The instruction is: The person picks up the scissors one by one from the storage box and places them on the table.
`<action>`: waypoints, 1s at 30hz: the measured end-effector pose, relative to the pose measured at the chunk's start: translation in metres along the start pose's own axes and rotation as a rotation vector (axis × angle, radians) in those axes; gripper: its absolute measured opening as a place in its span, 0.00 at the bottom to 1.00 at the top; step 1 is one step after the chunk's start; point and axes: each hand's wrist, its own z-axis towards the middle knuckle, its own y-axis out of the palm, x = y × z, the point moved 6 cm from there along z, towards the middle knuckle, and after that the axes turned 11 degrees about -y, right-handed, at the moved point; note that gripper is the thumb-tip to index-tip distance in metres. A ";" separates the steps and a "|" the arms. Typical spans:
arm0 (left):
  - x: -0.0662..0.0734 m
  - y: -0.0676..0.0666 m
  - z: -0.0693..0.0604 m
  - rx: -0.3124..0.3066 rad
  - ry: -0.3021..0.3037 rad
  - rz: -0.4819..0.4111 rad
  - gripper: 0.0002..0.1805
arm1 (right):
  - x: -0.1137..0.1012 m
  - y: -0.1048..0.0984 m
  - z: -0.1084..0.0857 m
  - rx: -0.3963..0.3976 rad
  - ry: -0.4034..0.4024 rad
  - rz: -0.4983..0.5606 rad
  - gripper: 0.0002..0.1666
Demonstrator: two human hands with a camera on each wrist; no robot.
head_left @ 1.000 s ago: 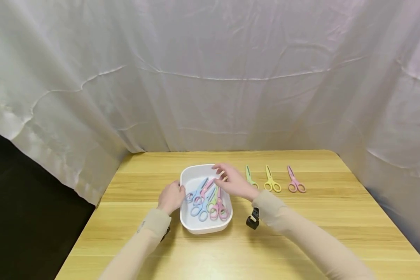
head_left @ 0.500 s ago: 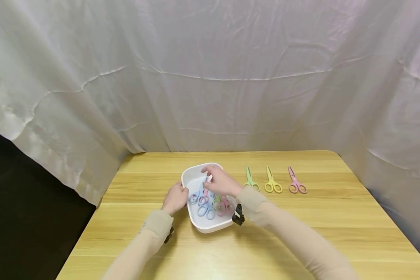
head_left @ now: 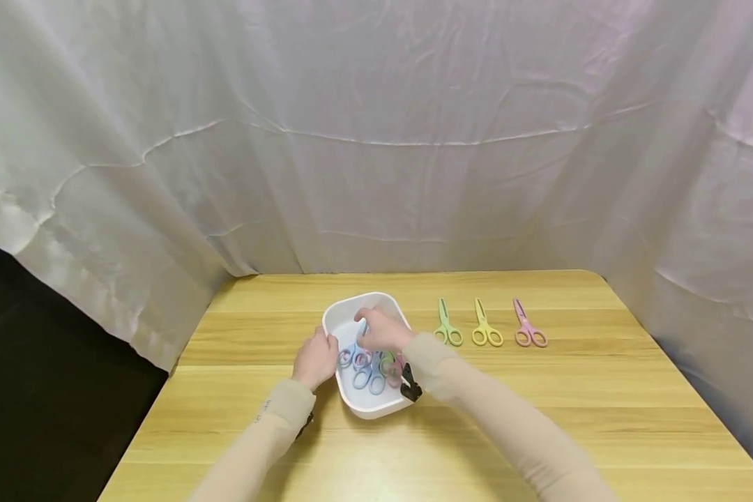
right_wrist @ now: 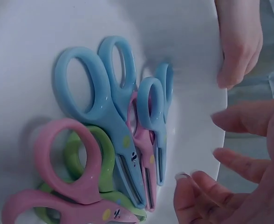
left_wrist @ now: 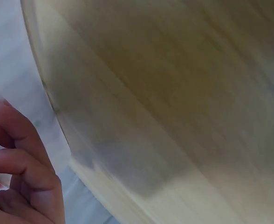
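Observation:
A white plastic tray stands on the table, slightly turned. My left hand grips its left rim. Over the tray, my right hand hangs with bent, spread fingers and holds nothing. In the right wrist view, those fingers are apart from the scissors. Inside the tray lie large blue scissors, pink scissors and blue scissors nearest my fingers. Another pink pair overlaps green scissors. The left wrist view shows my left fingers curled.
Green scissors, yellow scissors and pink scissors lie in a row right of the tray, blades pointing away. The wooden table ends at a pale curtain behind and at both sides.
My right hand has moved left and deeper over the tray, across the scissors. The tray has turned slightly, its near end shifting right, with my left hand still on its rim.

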 end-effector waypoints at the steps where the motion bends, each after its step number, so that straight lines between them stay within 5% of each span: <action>1: 0.000 0.001 0.000 0.000 0.000 0.008 0.30 | 0.000 0.001 0.001 -0.011 0.004 -0.014 0.32; 8: -0.001 0.004 0.000 -0.001 -0.017 0.025 0.30 | 0.000 0.008 0.001 -0.108 0.068 -0.038 0.36; 23: 0.002 0.001 -0.002 0.026 -0.011 0.061 0.29 | 0.003 0.023 0.007 -0.234 0.079 -0.081 0.40; 30: 0.000 0.004 -0.001 -0.009 -0.019 0.026 0.31 | 0.009 0.028 0.007 -0.279 0.131 -0.112 0.41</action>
